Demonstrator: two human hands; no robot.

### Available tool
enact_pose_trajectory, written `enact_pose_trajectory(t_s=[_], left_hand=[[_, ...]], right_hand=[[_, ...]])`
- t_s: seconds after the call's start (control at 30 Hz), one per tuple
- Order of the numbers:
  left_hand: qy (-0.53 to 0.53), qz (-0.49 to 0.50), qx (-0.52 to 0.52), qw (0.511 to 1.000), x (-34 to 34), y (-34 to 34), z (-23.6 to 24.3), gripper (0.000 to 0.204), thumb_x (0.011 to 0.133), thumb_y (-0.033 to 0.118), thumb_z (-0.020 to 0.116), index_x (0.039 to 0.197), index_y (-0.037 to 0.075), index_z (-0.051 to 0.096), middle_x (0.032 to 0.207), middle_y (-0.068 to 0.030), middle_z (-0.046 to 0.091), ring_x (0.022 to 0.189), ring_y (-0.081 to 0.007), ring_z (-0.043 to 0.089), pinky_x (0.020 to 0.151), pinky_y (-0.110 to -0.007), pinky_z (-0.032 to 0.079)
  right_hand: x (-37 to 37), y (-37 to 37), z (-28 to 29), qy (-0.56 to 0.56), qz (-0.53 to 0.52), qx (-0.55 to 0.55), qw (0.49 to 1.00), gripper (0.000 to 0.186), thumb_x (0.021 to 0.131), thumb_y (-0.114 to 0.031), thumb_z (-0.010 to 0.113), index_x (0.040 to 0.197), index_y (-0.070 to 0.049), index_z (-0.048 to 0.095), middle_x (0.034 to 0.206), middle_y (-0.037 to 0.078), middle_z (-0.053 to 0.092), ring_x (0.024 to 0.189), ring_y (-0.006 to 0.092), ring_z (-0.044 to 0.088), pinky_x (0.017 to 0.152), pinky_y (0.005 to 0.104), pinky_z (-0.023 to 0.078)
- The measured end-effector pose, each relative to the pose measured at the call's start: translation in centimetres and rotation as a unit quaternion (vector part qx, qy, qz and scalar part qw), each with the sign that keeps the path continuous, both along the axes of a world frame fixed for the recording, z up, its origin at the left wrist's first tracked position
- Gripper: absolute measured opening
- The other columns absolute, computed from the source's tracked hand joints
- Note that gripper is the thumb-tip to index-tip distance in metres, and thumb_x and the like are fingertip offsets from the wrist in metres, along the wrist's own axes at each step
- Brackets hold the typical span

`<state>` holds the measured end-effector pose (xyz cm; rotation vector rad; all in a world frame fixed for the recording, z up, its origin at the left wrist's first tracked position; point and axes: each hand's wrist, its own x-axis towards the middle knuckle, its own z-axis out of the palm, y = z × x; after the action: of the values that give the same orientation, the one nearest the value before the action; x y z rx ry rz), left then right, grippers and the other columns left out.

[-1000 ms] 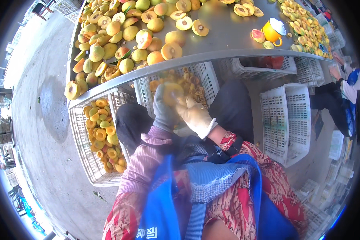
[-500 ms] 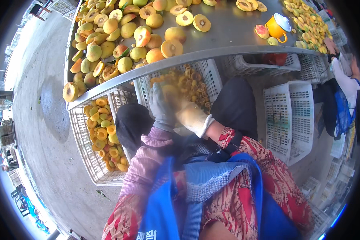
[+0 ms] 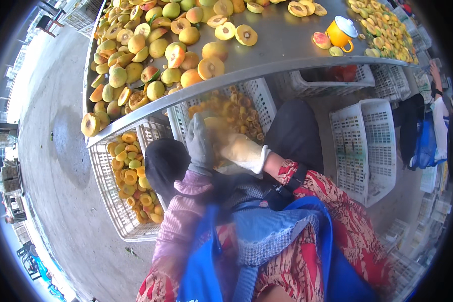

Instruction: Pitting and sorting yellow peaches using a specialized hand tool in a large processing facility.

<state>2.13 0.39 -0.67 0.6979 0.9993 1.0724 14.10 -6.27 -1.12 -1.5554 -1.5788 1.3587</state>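
Note:
My left hand (image 3: 200,143), in a grey glove, is closed on a yellow peach (image 3: 214,125) above the middle white crate (image 3: 264,95) of cut peach pieces (image 3: 244,113). My right hand (image 3: 239,151), in a cream glove, is against the peach, its fingers smeared by motion and haze. At lower left, another crate (image 3: 136,231) holds hollowed peach halves (image 3: 131,176). Over both crates is the metal table rim (image 3: 261,68), with whole and halved peaches (image 3: 158,48) piled behind it.
A yellow lidded mug (image 3: 337,35) stands on the table, with smaller pieces (image 3: 380,27) to its right. Nested white crates (image 3: 362,151) sit beside my right knee (image 3: 297,136). Another person's arm (image 3: 436,80) and blue apron are at far right.
Both hands stay together at the peach, shifting slightly down and blurring. The other person at far right has moved their arm. The view has shifted slightly.

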Motion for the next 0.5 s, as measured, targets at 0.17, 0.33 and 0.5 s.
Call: enact_pose_trajectory(t_s=[0.17, 0.33, 0.5], left_hand=[[0.073, -0.021, -0.011, 0.997, 1.5, -0.4, 5.5, 0.035, 0.095, 0.035, 0.052, 0.089, 0.003, 0.065, 0.072, 0.0003, 0.061, 0.060, -0.0074, 0.054, 0.054, -0.021, 0.042], [0.084, 0.013, 0.062, 0.994, 1.4, 0.3, 4.7, 0.034, 0.095, 0.033, 0.054, 0.088, 0.002, 0.066, 0.074, 0.0011, 0.060, 0.062, -0.0059, 0.052, 0.055, -0.021, 0.041], [0.096, -0.016, 0.076, 0.992, 1.5, 0.2, 4.5, 0.032, 0.096, 0.029, 0.053, 0.092, 0.000, 0.068, 0.077, -0.0004, 0.063, 0.064, -0.0058, 0.053, 0.056, -0.022, 0.042]], right_hand=[[-0.8, -1.0, 3.6, -0.124, -0.011, 0.042, 0.991, 0.033, 0.089, -0.032, 0.054, 0.104, -0.004, 0.062, 0.105, 0.025, 0.059, 0.095, 0.0398, 0.060, 0.086, 0.0422, 0.049], [-0.3, 0.0, 9.5, 0.108, -0.093, -0.310, 0.940, 0.032, 0.086, -0.031, 0.056, 0.071, -0.003, 0.059, 0.061, 0.010, 0.056, 0.050, 0.0215, 0.059, 0.042, 0.0332, 0.046], [0.9, -1.0, 7.9, 0.329, -0.088, -0.336, 0.878, 0.025, 0.088, -0.033, 0.054, 0.075, -0.012, 0.049, 0.050, -0.004, 0.037, 0.035, 0.0079, 0.033, 0.031, 0.0256, 0.023]])
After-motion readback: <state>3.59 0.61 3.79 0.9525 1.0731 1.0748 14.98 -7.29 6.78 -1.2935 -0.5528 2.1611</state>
